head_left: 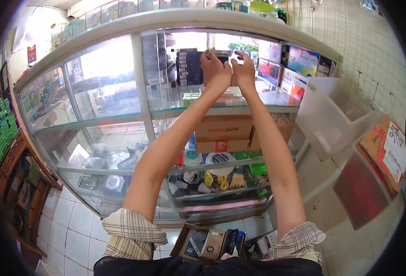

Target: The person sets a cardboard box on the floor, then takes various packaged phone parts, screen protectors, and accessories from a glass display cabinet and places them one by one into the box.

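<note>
Both my arms reach into the upper part of a glass display cabinet. My left hand [217, 70] and my right hand [243, 69] are side by side over the top glass shelf [200, 112], fingers curled. A dark and brownish thing shows in part between and behind them; the hands hide most of it. Just left of my left hand is a stack of black boxes [189, 68] with pale labels. Right of my right hand stand colourful printed boxes [302, 60]. Below my wrists, a brown cardboard box [223, 130] sits on the lower level.
A translucent plastic bin [325, 117] is at the cabinet's right, with a red-sided container [361, 193] topped by cardboard beyond it. An open carton [181, 241] of small boxes is on the floor before me. Yellow cables [222, 180] lie on a low shelf. Left stands a wooden shelf [23, 161].
</note>
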Demonstrator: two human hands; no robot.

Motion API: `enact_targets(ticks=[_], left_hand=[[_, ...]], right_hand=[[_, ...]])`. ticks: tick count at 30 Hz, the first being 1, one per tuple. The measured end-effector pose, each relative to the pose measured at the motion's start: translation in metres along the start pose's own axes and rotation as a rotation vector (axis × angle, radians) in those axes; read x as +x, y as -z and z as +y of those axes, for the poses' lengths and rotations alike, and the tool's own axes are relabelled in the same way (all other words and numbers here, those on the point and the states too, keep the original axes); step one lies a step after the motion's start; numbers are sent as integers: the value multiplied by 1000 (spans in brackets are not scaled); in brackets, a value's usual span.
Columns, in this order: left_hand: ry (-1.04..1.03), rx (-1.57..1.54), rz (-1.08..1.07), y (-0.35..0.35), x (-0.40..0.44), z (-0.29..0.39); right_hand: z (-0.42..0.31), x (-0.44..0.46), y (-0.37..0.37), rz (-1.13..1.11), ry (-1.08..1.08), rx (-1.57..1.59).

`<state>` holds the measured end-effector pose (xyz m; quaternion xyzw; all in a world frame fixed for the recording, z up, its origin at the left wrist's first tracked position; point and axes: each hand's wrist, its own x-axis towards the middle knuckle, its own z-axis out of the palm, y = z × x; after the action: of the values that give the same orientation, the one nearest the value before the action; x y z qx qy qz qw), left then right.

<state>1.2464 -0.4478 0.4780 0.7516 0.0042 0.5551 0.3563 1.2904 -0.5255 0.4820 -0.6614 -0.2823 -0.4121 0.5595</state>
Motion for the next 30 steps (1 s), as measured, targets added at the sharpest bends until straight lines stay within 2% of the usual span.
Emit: enact_targets(ticks=[1, 3, 8, 10, 11, 13, 17, 19, 20, 24, 30], left_hand=[[-13, 50, 15, -11, 12, -8], [-81, 115, 45, -25, 27, -29], [-78, 293, 53, -26, 38, -41], [-253, 339, 121, -27, 39, -49], [-252, 336, 125, -28, 41, -52], [-287, 286, 135, -28, 42, -54], [-300, 240, 174, -28, 43, -53], [-280, 231, 163, -28, 43, -51], [-278, 230, 167, -27, 42, -50], [-344, 192, 175, -27, 39, -52], [-357, 101, 145, -20, 33, -44]], right_hand=[[15, 15, -13, -37, -55, 75], [36, 27, -29, 6, 103, -27], [57, 52, -51, -52, 114, -62], [61, 56, -56, -90, 153, -94], [64, 57, -57, -90, 158, -96], [53, 56, -54, 15, 43, -88], [48, 60, -53, 42, -26, 8], [54, 68, -58, 66, -408, 384], [59, 73, -60, 46, -460, 430], [48, 72, -56, 15, -615, 619], [32, 78, -51, 79, -783, 663]])
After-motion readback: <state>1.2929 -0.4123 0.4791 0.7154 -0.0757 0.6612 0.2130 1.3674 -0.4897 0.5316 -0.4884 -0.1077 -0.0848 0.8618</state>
